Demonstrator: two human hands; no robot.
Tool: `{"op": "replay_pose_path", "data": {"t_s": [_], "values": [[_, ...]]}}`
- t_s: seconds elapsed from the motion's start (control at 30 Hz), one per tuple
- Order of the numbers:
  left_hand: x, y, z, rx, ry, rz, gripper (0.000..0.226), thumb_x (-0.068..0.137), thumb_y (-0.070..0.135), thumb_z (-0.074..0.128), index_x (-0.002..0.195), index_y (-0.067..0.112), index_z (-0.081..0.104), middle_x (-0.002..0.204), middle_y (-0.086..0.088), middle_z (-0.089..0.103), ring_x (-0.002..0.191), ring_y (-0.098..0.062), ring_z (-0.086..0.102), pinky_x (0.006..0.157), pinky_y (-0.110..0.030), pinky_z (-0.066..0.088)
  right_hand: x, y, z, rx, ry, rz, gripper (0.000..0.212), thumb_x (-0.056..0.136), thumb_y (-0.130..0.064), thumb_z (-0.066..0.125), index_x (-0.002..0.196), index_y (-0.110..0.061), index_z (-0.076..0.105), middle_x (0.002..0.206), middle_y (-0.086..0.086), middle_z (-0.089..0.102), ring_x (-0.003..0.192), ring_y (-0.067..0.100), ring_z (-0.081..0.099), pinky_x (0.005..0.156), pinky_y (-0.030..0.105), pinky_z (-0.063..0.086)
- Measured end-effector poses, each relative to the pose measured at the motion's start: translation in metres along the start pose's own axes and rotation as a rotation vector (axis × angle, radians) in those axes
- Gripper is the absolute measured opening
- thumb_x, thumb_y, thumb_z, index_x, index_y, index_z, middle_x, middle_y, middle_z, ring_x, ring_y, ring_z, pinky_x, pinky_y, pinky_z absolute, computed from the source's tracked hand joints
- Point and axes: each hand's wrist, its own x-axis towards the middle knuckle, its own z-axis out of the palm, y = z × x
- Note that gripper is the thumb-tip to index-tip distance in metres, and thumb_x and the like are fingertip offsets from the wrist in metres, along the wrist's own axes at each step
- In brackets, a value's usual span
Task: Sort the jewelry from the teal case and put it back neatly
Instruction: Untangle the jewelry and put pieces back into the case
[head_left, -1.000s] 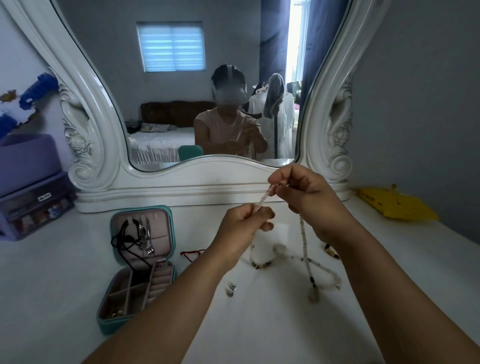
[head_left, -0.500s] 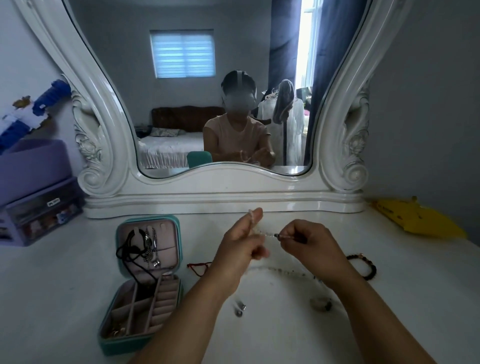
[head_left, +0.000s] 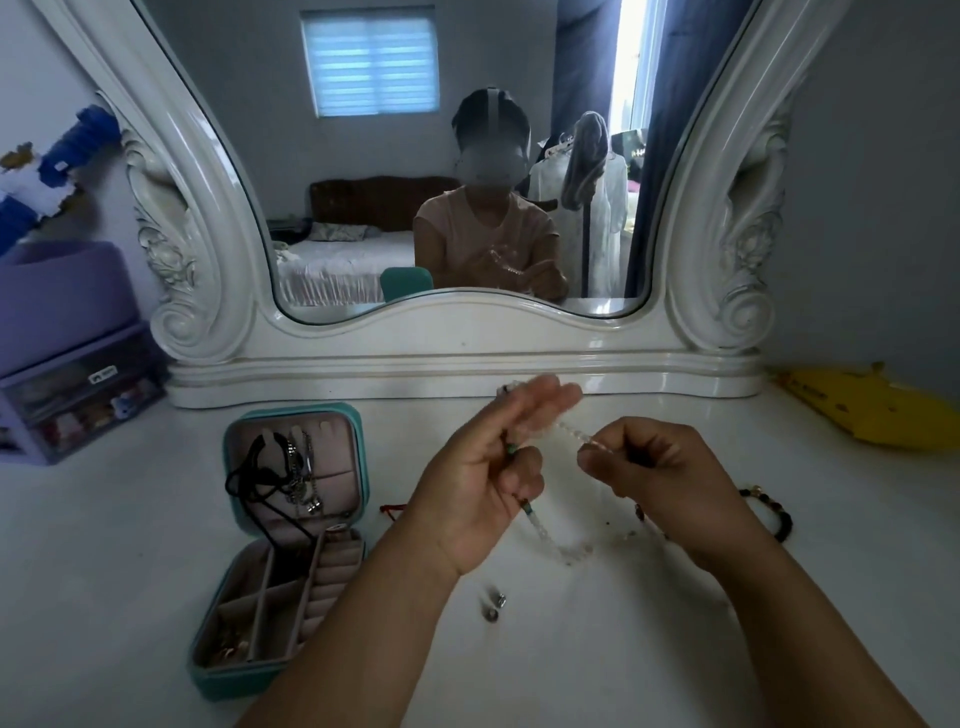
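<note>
The jewelry case (head_left: 291, 530) at eight o'clock is teal outside with a pale pink lining, and a black cord (head_left: 254, 478) and silvery chains (head_left: 298, 467) hang in its lid. The bead strand (head_left: 545, 540) at centre is mostly clear-white with a few green and red beads, while the bracelet (head_left: 774, 514) at three o'clock is black with red. The table (head_left: 597, 649) and carved mirror frame (head_left: 208, 260) are white, the drawer unit (head_left: 67, 364) at nine o'clock purple, the flat object (head_left: 872, 410) at two o'clock yellow.

A single head-worn wide-angle camera is looking forward and down from close above the near edge of the white tabletop (head_left: 130, 597), facing the mirror (head_left: 441, 322) standing along the far edge. The mirror is reflecting the wearer seated directly opposite.
</note>
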Motion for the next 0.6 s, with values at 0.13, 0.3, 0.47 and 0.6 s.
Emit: {"op": "replay_pose_path", "data": {"t_s": [0.13,0.3,0.47,0.6], "values": [[0.002,-0.009,-0.006,0.473,0.023,0.034,0.066,0.084,0.007,0.057,0.134,0.044,0.035,0.128,0.009,0.056,0.045,-0.004,0.040,0.050,-0.017,0.037,-0.005,-0.006,0.001,0.067,-0.113,-0.075,0.015,0.080,-0.001,0.064,0.073,-0.013,0.070,0.066,0.010,0.061,0.065,0.020,0.056,0.064,0.024,0.046],[-0.003,-0.022,-0.001,0.923,-0.053,0.012,0.018,0.081,0.021,0.066,0.099,0.024,0.067,0.066,0.005,0.063,0.050,0.000,0.049,0.053,-0.017,0.038,-0.004,-0.010,-0.001,0.167,-0.059,-0.087,0.025,0.081,0.006,0.059,0.078,-0.015,0.073,0.074,0.012,0.070,0.073,0.024,0.065,0.071,0.029,0.053],[-0.002,-0.007,0.003,0.221,-0.038,-0.115,0.031,0.080,0.031,0.055,0.053,0.019,0.062,0.061,-0.001,0.066,0.035,-0.005,0.035,0.042,-0.016,0.031,-0.003,-0.007,-0.001,0.132,0.018,0.000,0.006,0.081,-0.003,0.064,0.076,-0.004,0.066,0.072,0.015,0.058,0.064,0.015,0.051,0.057,0.015,0.043],[0.002,-0.006,-0.004,-0.118,-0.065,-0.003,0.030,0.078,0.030,0.058,0.106,0.024,0.068,0.120,0.000,0.065,0.038,-0.002,0.038,0.043,-0.013,0.035,-0.005,-0.006,-0.001,0.019,-0.041,0.049,0.013,0.081,-0.006,0.065,0.068,-0.010,0.065,0.064,0.003,0.057,0.060,0.010,0.050,0.058,0.017,0.043]]}}
